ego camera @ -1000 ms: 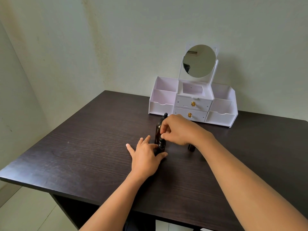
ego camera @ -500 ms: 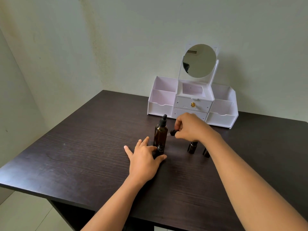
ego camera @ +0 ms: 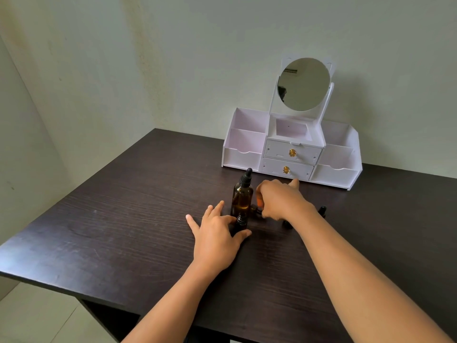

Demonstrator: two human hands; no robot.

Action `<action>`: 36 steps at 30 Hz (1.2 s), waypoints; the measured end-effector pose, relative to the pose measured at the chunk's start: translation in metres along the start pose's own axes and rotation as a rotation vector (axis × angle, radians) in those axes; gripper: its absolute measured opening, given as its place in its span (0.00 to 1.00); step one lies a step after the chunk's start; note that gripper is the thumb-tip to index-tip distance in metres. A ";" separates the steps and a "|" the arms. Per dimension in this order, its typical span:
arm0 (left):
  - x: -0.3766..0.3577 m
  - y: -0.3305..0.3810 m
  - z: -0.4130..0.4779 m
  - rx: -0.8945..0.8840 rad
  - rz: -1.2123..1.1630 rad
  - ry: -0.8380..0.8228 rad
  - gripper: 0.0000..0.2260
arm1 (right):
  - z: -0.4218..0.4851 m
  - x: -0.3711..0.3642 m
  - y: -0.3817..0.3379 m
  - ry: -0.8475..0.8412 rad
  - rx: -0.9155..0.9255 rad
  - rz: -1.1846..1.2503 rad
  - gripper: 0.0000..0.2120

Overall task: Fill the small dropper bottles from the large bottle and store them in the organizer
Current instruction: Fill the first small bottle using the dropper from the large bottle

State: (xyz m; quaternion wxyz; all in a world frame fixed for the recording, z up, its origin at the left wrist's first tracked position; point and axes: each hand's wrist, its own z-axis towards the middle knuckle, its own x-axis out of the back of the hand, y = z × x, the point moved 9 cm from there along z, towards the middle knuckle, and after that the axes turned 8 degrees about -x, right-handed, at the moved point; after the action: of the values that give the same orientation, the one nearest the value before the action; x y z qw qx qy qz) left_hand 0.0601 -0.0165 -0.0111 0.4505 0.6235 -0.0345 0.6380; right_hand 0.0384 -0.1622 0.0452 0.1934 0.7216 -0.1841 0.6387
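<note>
The large amber bottle (ego camera: 242,197) stands upright mid-table with its black dropper cap on. Just in front of it stands a small dark dropper bottle (ego camera: 240,222) with its neck uncapped. My left hand (ego camera: 216,240) steadies it between thumb and forefinger, the other fingers spread on the table. My right hand (ego camera: 280,201) is right of the large bottle, low over the table, pinching the small dropper cap (ego camera: 256,210). Two more small bottles (ego camera: 286,224) (ego camera: 322,210) stand partly hidden behind my right wrist. The white organizer (ego camera: 243,157) sits at the back.
The organizer has open side compartments, two drawers with gold knobs (ego camera: 292,152) and a round mirror (ego camera: 303,84). It stands against the wall on a dark wooden table (ego camera: 123,231). The table's front edge runs close below my forearms.
My right hand lifted the dropper cap off the small bottle, carried it right, then lowered it beside the large bottle. My left hand stayed on the small bottle.
</note>
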 end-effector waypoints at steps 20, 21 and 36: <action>0.001 0.000 -0.001 0.003 -0.008 0.003 0.20 | -0.018 0.083 -0.001 0.303 0.153 0.556 0.04; 0.001 0.000 -0.001 0.003 -0.009 0.001 0.20 | -0.018 0.084 -0.002 0.321 0.148 0.526 0.04; 0.001 0.001 -0.001 0.005 -0.001 -0.012 0.20 | -0.020 0.087 -0.003 0.427 0.200 0.512 0.07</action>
State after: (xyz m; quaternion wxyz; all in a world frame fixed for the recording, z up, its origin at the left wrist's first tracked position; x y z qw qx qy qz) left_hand 0.0589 -0.0156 -0.0101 0.4494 0.6284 -0.0353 0.6340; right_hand 0.0326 -0.1508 0.1335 -0.0106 0.5175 -0.2514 0.8178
